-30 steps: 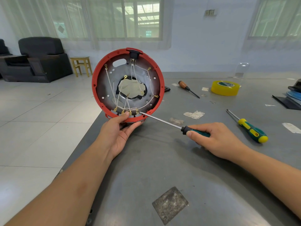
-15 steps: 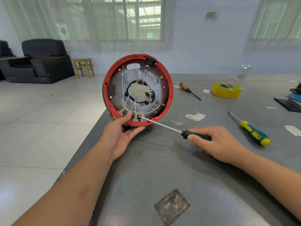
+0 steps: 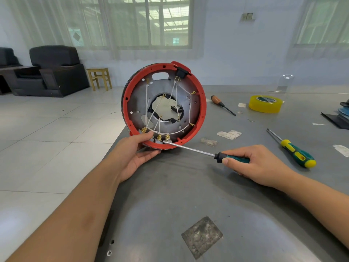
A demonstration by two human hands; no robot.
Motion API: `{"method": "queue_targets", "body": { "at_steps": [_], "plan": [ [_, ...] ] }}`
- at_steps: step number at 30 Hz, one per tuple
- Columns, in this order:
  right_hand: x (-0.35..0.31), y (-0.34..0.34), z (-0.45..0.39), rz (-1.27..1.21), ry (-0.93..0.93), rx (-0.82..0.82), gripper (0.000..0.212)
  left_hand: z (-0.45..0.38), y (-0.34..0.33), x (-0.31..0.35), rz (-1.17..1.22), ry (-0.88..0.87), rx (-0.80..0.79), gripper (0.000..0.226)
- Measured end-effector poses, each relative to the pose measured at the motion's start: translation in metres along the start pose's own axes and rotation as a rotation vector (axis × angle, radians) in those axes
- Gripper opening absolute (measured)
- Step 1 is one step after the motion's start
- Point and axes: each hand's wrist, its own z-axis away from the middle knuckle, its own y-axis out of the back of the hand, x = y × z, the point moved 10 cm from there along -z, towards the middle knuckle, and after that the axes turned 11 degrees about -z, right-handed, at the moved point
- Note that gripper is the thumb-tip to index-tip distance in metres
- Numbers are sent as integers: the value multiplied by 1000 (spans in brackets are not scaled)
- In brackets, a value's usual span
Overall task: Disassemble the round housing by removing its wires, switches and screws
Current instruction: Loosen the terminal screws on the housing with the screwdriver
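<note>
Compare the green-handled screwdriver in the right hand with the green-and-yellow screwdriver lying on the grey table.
The green-handled screwdriver is gripped by the right hand; the green-and-yellow screwdriver lies untouched on the grey table. The held one's tip sits at the terminals low inside the red round housing; the other points at nothing. The loose one's handle shows yellow patches. Both have slim metal shafts.

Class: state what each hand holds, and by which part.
Left hand grips the housing by its bottom rim; right hand grips the screwdriver by its handle.
</note>
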Motion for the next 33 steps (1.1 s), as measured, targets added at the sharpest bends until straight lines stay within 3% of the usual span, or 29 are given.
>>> {"method": "queue_targets", "body": {
  "at_steps": [6,12,16,20,28,33],
  "plan": [
    [-6,2,0,28,42,10,31,-2,2,-3,88,12,-41,20],
    [-8,6,-1,46,67,17,35,-2,2,0,118,-60,-25,57],
    [-7,5,-1,33,74,20,12,-2,2,1,110,-75,-27,53],
    [-6,4,0,26,82,22,14,-3,0,-1,143,-63,-25,32],
    [2,3,-2,2,32,30,19,1,-5,-1,190,-58,13,55],
    [4,0,-2,4,-5,29,17,2,-5,-3,247,-51,51,50]
  ]
}}
